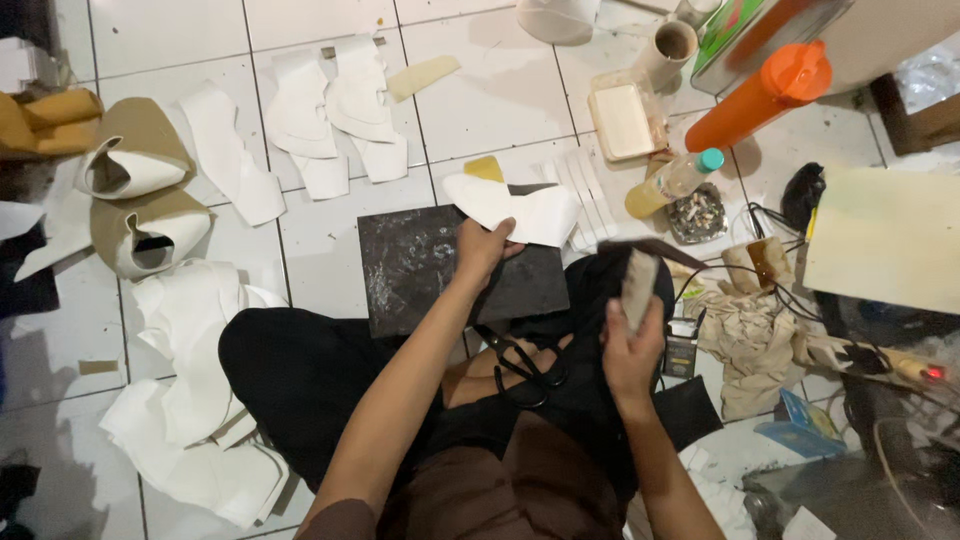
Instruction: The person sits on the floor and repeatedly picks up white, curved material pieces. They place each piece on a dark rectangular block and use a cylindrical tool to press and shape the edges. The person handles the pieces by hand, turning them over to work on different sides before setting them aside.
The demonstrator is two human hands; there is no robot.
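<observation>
On the tiled floor (480, 110), the dark slab (420, 270) is lying flat while the left hand (483, 247) is pinching a thin, light, floppy-looking white cut piece (520, 210) by its near edge above it, and the right hand (630, 350) is closing around a small stiff brush-like tool (638, 285), best held mid-handle.

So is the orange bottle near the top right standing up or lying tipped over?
Tipped over. The orange bottle lies slanted on the tiled floor, its cap toward the upper right, leaning by the clear plastic container.

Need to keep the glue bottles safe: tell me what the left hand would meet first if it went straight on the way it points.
The left hand points up and right, already holding a white cut piece. Straight on, it would probably reach the white strips first, though depth is unclear.
</observation>
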